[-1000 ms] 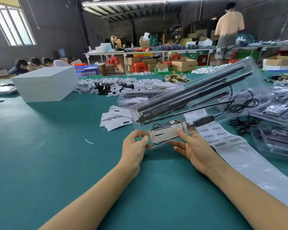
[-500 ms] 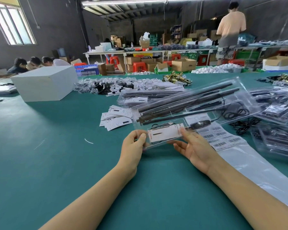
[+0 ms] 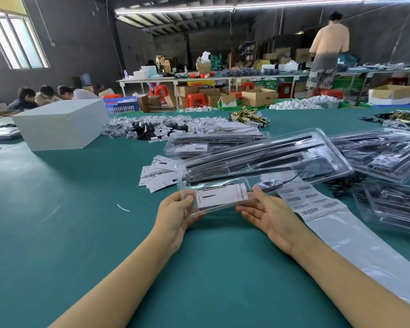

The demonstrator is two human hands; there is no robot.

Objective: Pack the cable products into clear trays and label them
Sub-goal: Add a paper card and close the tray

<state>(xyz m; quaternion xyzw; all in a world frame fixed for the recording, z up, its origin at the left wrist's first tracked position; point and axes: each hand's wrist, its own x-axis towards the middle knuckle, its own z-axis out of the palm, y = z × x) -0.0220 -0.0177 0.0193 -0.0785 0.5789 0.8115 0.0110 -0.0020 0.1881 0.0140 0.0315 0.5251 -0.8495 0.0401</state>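
A long clear tray holding black bars, a coiled black cable and a white instruction card lies low over the green table, its near end towards me. My left hand grips the tray's near left corner, thumb on top. My right hand holds the near right corner, thumb on top and fingers beneath. A sheet of barcode labels lies just right of my right hand on a long strip of backing paper.
Packed clear trays are stacked behind and to the right. Loose white cards lie left of the tray. A white box stands at the back left. Loose black cable lies right. People work at far tables.
The tray's far end has come down from a raised tilt to nearly flat over the table. Both hands keep their hold on the near end.
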